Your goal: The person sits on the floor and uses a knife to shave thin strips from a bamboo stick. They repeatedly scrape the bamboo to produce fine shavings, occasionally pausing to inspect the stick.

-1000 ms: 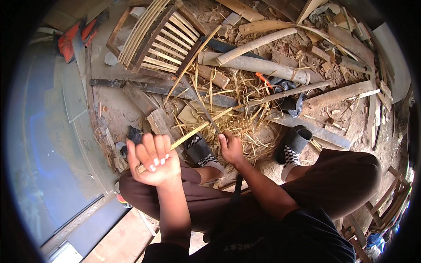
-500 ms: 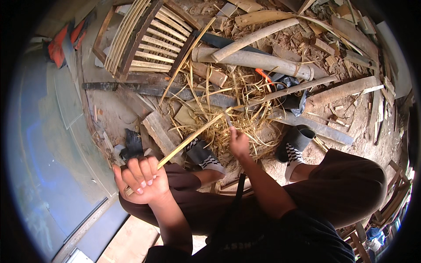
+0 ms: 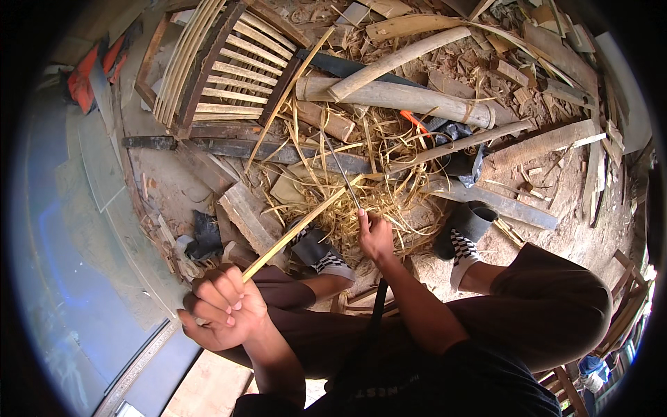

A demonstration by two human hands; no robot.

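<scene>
My left hand (image 3: 226,307), at lower left, is closed around the near end of a long pale bamboo strip (image 3: 295,229). The strip slants up and away to the right, its far end over a tangle of curled shavings (image 3: 410,226). In the middle, my right hand (image 3: 376,240) grips a knife (image 3: 338,164) with a long, narrow blade pointing up and to the left. The blade crosses the strip near its far end; whether they touch I cannot tell. The knife's handle is mostly hidden in my fist.
My feet, in dark slippers (image 3: 479,215) and checkered socks, flank the shavings. A slatted wooden frame (image 3: 240,76) stands at far left, and a thick bamboo pole (image 3: 403,95) lies beyond the pile. Planks and wood scraps cover the ground at right. A bluish panel (image 3: 76,278) lies at left.
The knife blade has swung up and shows at full length, pointing away, where before it was mostly hidden against the strip. My left hand and the strip's near end have dropped slightly.
</scene>
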